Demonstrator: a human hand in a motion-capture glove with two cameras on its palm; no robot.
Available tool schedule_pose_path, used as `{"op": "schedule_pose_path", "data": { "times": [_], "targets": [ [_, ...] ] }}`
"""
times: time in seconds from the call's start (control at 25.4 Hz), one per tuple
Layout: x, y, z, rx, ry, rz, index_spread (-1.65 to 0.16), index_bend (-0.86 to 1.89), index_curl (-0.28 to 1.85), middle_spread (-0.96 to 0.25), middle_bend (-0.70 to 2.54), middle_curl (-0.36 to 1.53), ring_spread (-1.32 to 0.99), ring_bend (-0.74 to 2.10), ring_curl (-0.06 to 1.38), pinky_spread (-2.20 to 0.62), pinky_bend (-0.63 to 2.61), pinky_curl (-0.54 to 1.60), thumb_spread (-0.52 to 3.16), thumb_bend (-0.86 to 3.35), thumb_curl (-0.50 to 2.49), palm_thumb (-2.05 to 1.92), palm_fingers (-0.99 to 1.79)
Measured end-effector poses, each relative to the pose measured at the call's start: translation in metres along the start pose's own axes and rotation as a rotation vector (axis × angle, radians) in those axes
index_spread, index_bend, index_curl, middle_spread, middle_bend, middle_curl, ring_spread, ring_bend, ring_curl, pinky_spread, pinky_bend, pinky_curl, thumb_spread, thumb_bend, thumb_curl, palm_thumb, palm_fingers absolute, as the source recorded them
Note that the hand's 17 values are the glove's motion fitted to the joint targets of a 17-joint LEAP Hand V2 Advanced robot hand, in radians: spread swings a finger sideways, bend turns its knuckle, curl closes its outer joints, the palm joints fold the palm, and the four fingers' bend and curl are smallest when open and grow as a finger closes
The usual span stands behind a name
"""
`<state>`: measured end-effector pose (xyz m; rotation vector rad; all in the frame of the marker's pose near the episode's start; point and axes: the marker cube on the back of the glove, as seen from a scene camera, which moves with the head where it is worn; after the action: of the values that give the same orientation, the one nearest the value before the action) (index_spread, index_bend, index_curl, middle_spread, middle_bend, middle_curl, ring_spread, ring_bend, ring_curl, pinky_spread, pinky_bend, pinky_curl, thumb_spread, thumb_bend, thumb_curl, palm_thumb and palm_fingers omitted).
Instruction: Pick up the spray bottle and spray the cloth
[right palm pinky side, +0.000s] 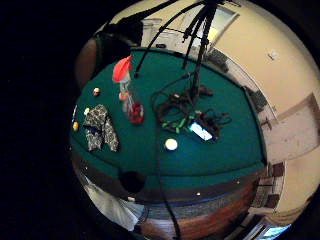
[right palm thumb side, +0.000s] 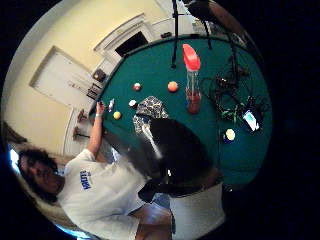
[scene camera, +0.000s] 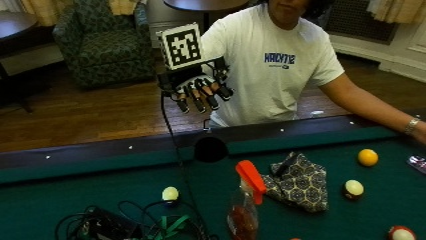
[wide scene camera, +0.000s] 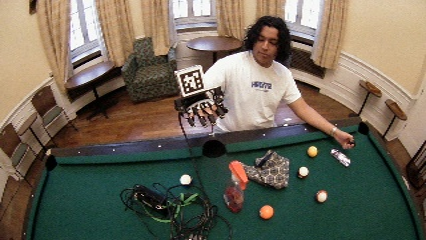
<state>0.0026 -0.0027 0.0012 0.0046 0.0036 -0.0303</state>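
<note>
Pre-grasp: right hand (scene camera: 200, 92) raised, fingers relaxed and empty, bottle (scene camera: 245, 205) well below and ahead, cloth (scene camera: 299, 181) beside it; next, descend and grip bottle.

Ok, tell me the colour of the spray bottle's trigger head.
Red-orange, on the spray bottle; the outside view shows it best.

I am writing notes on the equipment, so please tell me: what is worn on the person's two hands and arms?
The right hand wears a black glove with open fingertips and black strap loops around the fingers. The other hand is bare, with a light bracelet at its wrist. The short sleeves of a white T-shirt with blue lettering leave both forearms uncovered.
</note>
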Motion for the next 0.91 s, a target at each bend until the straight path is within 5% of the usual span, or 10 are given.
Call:
{"op": "schedule_pose_path", "data": {
  "times": [0.35,0.91],
  "targets": [
    [0.004,0.001,0.008,-0.021,-0.001,0.03,-0.36,0.15,0.16,-0.11,0.23,0.16,-0.07,0.36,0.18,0.17,0.42,0.2,0.86,0.16,0.11,0.32,0.52],
    [0.018,0.016,0.043,-0.049,-0.028,0.055,-0.42,0.13,0.2,-0.13,0.23,0.24,-0.08,0.36,0.23,0.2,0.41,0.26,1.1,0.09,0.17,0.34,0.51]
  ]
}}
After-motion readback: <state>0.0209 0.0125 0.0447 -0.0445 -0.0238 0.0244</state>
